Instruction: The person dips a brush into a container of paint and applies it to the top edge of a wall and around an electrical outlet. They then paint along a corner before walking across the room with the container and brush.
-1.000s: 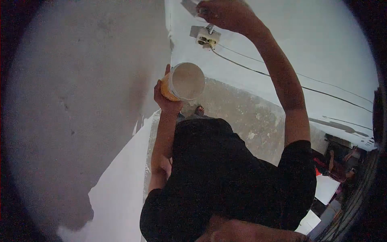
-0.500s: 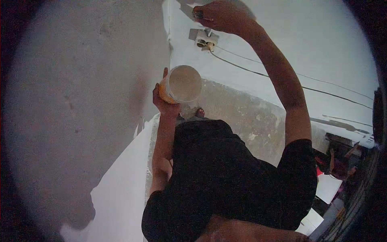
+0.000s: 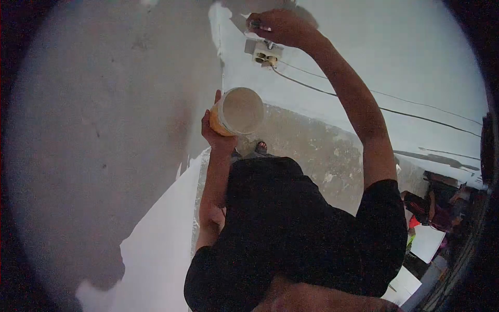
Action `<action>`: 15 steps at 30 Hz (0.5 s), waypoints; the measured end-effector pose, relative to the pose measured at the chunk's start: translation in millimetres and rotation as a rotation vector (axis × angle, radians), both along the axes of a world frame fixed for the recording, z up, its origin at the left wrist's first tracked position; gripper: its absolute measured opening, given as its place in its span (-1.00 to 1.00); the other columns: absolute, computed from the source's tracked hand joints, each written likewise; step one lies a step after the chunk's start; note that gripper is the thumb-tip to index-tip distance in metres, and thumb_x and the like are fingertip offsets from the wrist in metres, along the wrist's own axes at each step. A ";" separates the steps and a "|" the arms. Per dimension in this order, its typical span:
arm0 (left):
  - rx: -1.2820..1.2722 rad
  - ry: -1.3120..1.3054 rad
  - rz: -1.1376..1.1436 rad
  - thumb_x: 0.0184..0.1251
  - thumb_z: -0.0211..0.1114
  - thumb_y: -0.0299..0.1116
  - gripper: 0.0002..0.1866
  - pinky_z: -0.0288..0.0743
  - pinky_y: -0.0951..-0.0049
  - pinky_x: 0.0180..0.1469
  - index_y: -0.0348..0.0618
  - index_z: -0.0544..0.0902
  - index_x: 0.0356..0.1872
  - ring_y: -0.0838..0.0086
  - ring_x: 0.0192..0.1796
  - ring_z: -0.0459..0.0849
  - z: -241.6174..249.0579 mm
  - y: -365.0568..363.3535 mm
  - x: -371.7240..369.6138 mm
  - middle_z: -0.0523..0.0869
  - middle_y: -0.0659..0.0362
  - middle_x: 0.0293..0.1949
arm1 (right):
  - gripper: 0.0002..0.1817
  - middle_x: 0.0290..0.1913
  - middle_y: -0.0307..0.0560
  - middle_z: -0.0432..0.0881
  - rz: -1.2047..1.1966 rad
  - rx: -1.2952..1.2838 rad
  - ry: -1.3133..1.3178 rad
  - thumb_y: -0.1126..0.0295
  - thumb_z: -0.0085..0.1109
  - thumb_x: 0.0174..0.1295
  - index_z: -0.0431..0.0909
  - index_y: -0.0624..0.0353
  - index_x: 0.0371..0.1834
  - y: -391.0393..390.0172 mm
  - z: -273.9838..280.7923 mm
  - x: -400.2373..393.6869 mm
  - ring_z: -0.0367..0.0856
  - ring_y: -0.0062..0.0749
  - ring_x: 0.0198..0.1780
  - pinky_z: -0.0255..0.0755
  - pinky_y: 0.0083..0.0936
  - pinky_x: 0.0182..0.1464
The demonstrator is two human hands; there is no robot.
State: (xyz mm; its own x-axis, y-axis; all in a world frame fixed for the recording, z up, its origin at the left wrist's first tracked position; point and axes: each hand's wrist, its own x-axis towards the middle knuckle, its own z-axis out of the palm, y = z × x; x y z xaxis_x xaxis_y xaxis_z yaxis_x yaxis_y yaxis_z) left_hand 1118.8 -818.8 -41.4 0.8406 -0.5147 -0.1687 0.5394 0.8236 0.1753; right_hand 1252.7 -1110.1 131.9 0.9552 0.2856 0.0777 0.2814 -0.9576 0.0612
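My left hand (image 3: 219, 136) is wrapped round a round tub (image 3: 243, 110) with a whitish top and an orange side, held above the floor beside the wall corner. At the top, my right hand (image 3: 280, 27) is closed against the white wall (image 3: 416, 57), its fingers round a small dark and shiny thing that I cannot make out. Just below that hand is a socket box (image 3: 266, 55) fixed to the wall.
Cables (image 3: 416, 122) run along the white wall from the socket box. A grey, partly white wall (image 3: 104, 130) stands at the left. Below is a stained floor (image 3: 322, 151). At the right edge are a person (image 3: 442, 216) and white panels (image 3: 427, 243).
My right hand has moved slightly down and left relative to the socket box. The tub and my left hand appear a little further right and lower in view.
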 end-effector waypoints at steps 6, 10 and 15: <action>-0.021 -0.053 -0.030 0.45 0.04 0.18 -0.16 0.28 -0.25 0.51 0.03 0.16 0.66 -0.01 0.53 0.39 -2.5 -0.2 0.2 0.43 -0.01 0.49 | -0.69 -0.11 -0.02 0.80 -0.039 0.092 0.028 0.10 0.04 0.57 0.60 -0.03 0.18 3.6 14.3 -6.2 0.79 -0.02 -0.09 0.65 -0.07 0.00; -0.003 -0.036 -0.006 0.45 0.04 0.18 -0.15 0.32 -0.24 0.50 0.00 0.17 0.66 -0.02 0.52 0.41 -3.1 -0.3 0.6 0.43 -0.02 0.49 | -0.70 -0.08 -0.04 0.80 0.049 0.097 -0.057 0.11 0.07 0.56 0.60 -0.04 0.17 4.9 12.7 -11.0 0.79 -0.02 -0.06 0.65 -0.08 0.03; 0.047 -0.027 -0.009 0.45 0.04 0.17 -0.16 0.33 -0.24 0.49 -0.01 0.16 0.66 -0.03 0.52 0.41 1.1 -1.8 1.6 0.42 -0.05 0.50 | -0.71 -0.06 -0.05 0.81 -0.093 0.039 -0.043 0.18 0.19 0.49 0.62 -0.03 0.18 -3.7 19.5 -31.0 0.81 -0.09 -0.08 0.68 -0.13 -0.02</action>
